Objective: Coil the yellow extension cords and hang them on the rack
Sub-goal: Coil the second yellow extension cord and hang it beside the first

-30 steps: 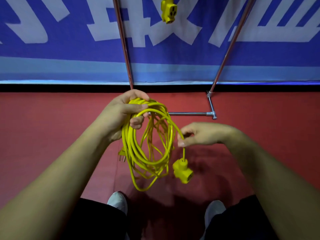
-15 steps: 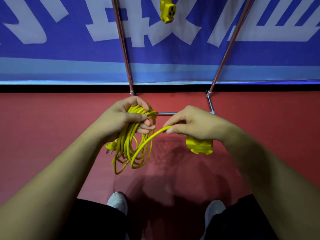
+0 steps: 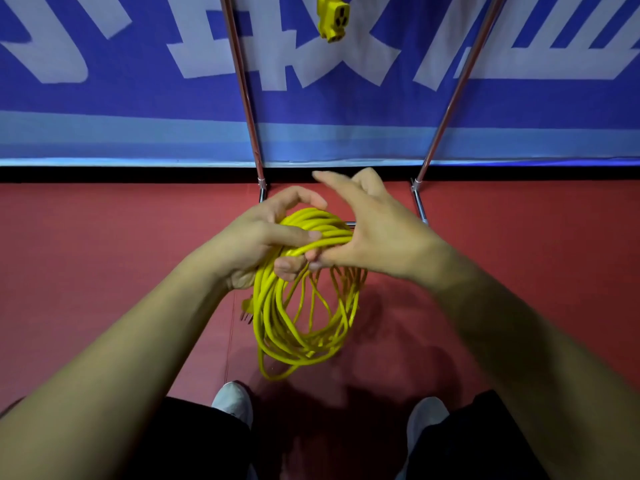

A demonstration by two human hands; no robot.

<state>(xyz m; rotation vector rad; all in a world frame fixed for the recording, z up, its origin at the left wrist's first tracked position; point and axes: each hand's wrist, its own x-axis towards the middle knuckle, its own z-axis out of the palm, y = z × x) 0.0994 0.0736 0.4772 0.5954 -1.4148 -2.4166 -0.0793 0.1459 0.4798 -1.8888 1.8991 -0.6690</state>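
A blue banner (image 3: 114,109) with large white characters fills the background, ending in a paler blue band and a black strip where it meets a red floor (image 3: 104,271). In front of the banner stands a chrome rack (image 3: 242,81). Its two thin poles lean outward toward the top of the view, and a short piece of its base bar shows just beyond the hands. Between the poles, at the top edge, hangs a yellow socket (image 3: 333,17), well apart from the hands; whatever holds it up is out of view. The left hand (image 3: 266,237) is clenched round the top of a coiled yellow cord (image 3: 304,327), with the thumb laid across the bunched strands and the fingers curled over and under them. The coil hangs from that grip in loose, uneven loops above the floor, between the person's bare forearms. A yellow plug (image 3: 247,310) with metal prongs pokes out at the coil's left side. The right hand (image 3: 374,233) lies against the same bundle from the right, its back to the camera. One finger stretches up and to the left, the others are bent toward the strands, and its outline is blurred. Whether it is pinching the cord or only touching it, I cannot tell. Below the coil are the toes of two pale shoes (image 3: 232,398) and dark clothing on the legs.
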